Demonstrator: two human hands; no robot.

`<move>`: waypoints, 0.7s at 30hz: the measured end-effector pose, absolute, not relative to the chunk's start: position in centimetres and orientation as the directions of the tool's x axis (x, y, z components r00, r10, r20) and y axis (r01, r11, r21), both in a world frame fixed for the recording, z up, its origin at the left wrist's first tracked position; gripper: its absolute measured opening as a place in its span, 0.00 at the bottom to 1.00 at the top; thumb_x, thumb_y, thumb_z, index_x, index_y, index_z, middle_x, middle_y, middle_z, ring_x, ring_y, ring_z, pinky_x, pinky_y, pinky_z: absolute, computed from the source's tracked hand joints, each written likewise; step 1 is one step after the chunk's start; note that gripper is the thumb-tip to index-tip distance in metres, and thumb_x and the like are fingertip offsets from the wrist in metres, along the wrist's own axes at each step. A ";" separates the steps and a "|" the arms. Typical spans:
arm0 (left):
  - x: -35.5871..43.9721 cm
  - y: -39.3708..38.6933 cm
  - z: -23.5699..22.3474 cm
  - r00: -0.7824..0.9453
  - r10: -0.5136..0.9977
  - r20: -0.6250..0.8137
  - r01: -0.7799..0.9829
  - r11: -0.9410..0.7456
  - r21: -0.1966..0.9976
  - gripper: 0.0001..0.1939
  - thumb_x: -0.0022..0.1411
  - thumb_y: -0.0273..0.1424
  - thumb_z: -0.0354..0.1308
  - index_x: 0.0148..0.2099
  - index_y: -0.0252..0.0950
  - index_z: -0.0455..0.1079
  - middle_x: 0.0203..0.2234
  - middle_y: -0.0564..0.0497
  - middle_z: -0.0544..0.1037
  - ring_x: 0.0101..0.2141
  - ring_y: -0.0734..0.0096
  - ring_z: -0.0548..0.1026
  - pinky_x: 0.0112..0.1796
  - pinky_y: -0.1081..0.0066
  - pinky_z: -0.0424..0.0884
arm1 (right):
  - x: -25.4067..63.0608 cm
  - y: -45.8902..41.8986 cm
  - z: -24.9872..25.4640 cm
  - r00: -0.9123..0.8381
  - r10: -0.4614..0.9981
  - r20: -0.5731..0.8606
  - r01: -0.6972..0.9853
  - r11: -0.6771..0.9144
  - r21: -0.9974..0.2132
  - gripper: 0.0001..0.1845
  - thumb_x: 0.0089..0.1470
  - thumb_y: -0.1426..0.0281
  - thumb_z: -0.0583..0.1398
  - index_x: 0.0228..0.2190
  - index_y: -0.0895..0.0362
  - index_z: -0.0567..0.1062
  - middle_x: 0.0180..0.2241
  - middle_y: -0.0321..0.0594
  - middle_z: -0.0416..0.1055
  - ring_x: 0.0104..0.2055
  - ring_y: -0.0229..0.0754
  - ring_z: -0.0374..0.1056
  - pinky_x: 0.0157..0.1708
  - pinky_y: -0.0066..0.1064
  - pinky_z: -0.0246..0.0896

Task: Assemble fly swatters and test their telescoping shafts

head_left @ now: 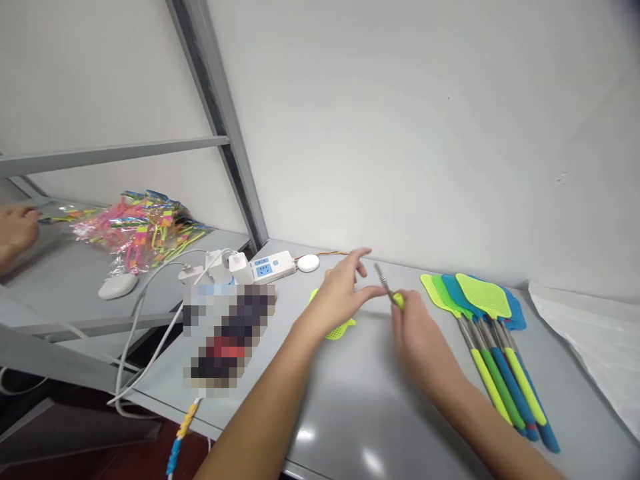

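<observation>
My right hand point(419, 337) is closed around the yellow-green grip of a fly swatter handle point(399, 300). A short metal rod point(383, 279) sticks out of the grip, up and to the left. My left hand point(340, 290) is open, thumb stretched toward the rod and fingers apart; whether the thumb touches the rod I cannot tell. Beneath that hand and wrist lies a yellow-green perforated swatter head point(341, 331), partly hidden. To the right, several fly swatters point(484, 297) in yellow-green, green and blue lie overlapping, their grips toward me.
A power strip point(274, 267) with plugs and cables, a white round puck point(307, 263) and a pixelated area stand left. Beyond the metal frame post point(230, 133) are packaged colourful items point(145, 230) and another person's hand point(17, 233). White sheeting point(595, 333) lies far right.
</observation>
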State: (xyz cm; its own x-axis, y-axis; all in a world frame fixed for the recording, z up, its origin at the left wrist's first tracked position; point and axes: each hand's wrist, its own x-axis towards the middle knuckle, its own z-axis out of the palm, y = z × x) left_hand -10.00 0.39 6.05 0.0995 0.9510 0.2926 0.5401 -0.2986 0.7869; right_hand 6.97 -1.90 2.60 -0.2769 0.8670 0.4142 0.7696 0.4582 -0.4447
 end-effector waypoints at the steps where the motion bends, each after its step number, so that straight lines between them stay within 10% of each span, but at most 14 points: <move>1: -9.5 0.3 6.3 0.058 0.951 0.303 0.379 -0.301 0.875 0.28 0.60 0.43 0.58 0.60 0.44 0.59 0.41 0.50 0.73 0.40 0.67 0.70 0.43 0.66 0.63 | 7.0 -2.0 3.0 -0.211 0.870 0.445 0.730 0.443 -0.520 0.11 0.64 0.67 0.45 0.44 0.55 0.63 0.37 0.43 0.66 0.35 0.44 0.65 0.32 0.33 0.59; 9: -5.7 -1.4 6.9 0.223 0.933 0.281 -0.120 -0.260 0.958 0.14 0.66 0.40 0.51 0.43 0.38 0.73 0.39 0.49 0.77 0.40 0.69 0.73 0.43 0.69 0.68 | 7.4 -2.8 3.1 -0.073 0.829 0.555 0.499 0.512 -0.699 0.15 0.63 0.61 0.48 0.49 0.52 0.63 0.42 0.44 0.67 0.43 0.44 0.65 0.39 0.34 0.60; 17: -5.7 -0.2 8.2 -0.195 0.939 0.285 -0.565 -0.345 0.750 0.13 0.68 0.44 0.45 0.39 0.40 0.60 0.20 0.59 0.66 0.20 0.79 0.68 0.31 0.71 0.70 | 7.3 -3.8 1.8 -0.183 0.946 0.268 0.289 0.312 -0.905 0.14 0.64 0.59 0.48 0.43 0.53 0.66 0.32 0.36 0.66 0.35 0.39 0.64 0.37 0.30 0.60; 21: -5.1 1.2 9.9 -0.268 0.930 0.250 -0.613 -0.365 0.701 0.14 0.67 0.45 0.47 0.38 0.41 0.59 0.19 0.61 0.56 0.15 0.85 0.54 0.17 0.81 0.54 | 7.0 -4.0 0.8 -0.283 0.953 0.110 0.267 0.189 -0.945 0.15 0.64 0.58 0.48 0.45 0.53 0.65 0.24 0.30 0.60 0.28 0.37 0.59 0.29 0.28 0.55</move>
